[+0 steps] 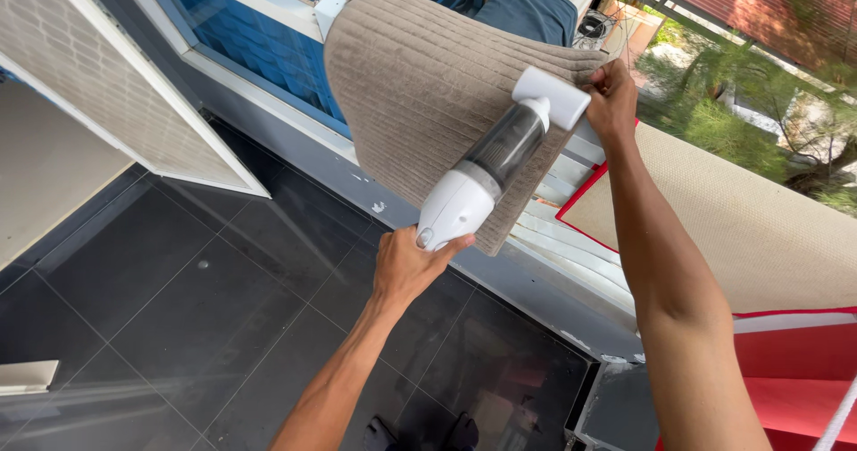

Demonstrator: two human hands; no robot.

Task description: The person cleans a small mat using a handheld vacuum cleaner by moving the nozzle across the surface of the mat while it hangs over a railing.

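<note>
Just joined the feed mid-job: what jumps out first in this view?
A white handheld vacuum sits at centre frame, its handle gripped by the left hand and its head pressed on a grey-brown ribbed mat draped over a railing. The right hand pinches the mat's edge beside the vacuum head. Below lies a dark tiled floor, with a beige, red-edged mat at right.

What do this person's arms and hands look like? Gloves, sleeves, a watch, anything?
Both arms are bare as far as the picture shows: no sleeves in view. The left hand and right hand wear no gloves. No watch, bracelet or ring is visible. Both forearms look lean and long.
</note>
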